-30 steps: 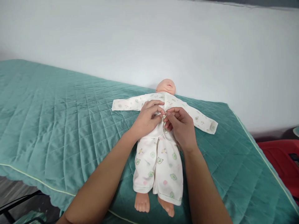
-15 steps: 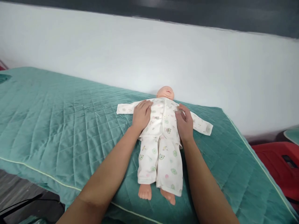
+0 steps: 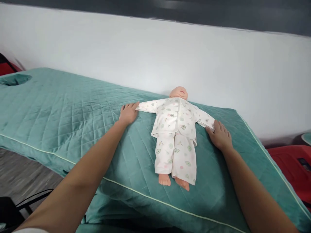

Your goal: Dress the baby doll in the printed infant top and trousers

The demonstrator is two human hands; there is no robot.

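Observation:
A baby doll [image 3: 179,93] lies on its back on the green quilted bed cover [image 3: 97,113], head against the wall. It wears a white printed button-front top [image 3: 170,118] and matching trousers [image 3: 165,153]; both bare feet show below the hems. Its arms are spread out sideways. At the end of the sleeve on the left of the picture, my left hand [image 3: 128,113] closes over the cuff. My right hand [image 3: 220,135] grips the other cuff between thumb and fingers. Both sleeve ends are partly hidden by my hands.
A white wall [image 3: 121,51] runs behind the bed, with a dark band [image 3: 155,13] above. A red plastic object [image 3: 289,165] stands beyond the right edge. The cover has an opening [image 3: 17,79] at far left. Dark floor [image 3: 21,168] shows at lower left.
My hands have moved outward from the sides of the doll's chest to the two sleeve ends. The doll sits slightly farther right in view, as the view has shifted.

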